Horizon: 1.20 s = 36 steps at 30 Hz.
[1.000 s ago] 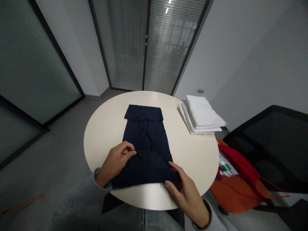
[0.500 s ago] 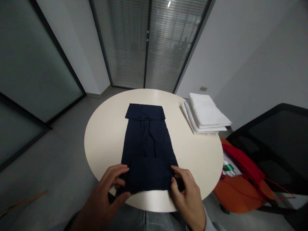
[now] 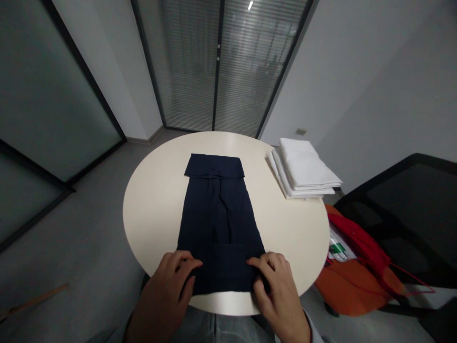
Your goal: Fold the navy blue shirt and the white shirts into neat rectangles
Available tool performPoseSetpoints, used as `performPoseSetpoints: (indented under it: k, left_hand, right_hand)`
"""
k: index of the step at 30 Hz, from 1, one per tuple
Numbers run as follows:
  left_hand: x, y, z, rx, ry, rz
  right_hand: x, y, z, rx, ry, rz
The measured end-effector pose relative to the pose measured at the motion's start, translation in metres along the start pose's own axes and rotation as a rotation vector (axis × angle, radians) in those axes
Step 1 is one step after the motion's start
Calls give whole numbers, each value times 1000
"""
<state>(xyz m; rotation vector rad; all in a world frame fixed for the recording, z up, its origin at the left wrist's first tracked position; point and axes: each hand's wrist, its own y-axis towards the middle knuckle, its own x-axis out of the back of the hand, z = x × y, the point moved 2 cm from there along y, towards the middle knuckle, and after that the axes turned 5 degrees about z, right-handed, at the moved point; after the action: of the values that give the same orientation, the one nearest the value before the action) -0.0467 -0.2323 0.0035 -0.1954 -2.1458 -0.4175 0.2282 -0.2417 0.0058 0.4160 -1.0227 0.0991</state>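
A dark navy folded garment point(image 3: 221, 214) lies lengthwise on the round cream table point(image 3: 150, 205); I cannot tell what kind of garment it is. Its far end is turned over in a band, and its near end is folded over too. My left hand point(image 3: 166, 288) grips the near left corner, fingers curled on top of the fabric and thumb at the edge. At the near right corner, my right hand point(image 3: 276, 288) has its fingertips bent onto the fold, with the thumb low by the edge. The fabric under both hands is partly hidden.
A stack of folded white cloths point(image 3: 305, 166) sits at the table's right edge. Beyond it stands an orange-seated chair point(image 3: 357, 286) with a red bag point(image 3: 360, 240) and a clear packet on it. Glass partitions point(image 3: 193, 71) with blinds rise behind the table.
The garment's near end and its fold have shifted slightly toward me. My left fingers have moved inward and closed more on the fabric; my right fingertips have slid a little inward.
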Motion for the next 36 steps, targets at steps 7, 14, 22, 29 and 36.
performPoseSetpoints:
  k: [7, 14, 22, 29, 36]
  left_hand:
    - [-5, -6, 1, -380, 289, 101]
    - [51, 58, 41, -225, 35, 231]
    - [49, 229, 116, -38, 463, 60]
    - [30, 266, 141, -90, 364, 56]
    - [76, 297, 116, -48, -51, -208]
  right_hand:
    - [6, 3, 6, 416, -229, 252]
    - [39, 16, 5, 376, -83, 336]
    - [35, 187, -54, 205, -357, 115]
    - [-12, 276, -90, 156, -493, 163]
    - [21, 289, -91, 113, -393, 14]
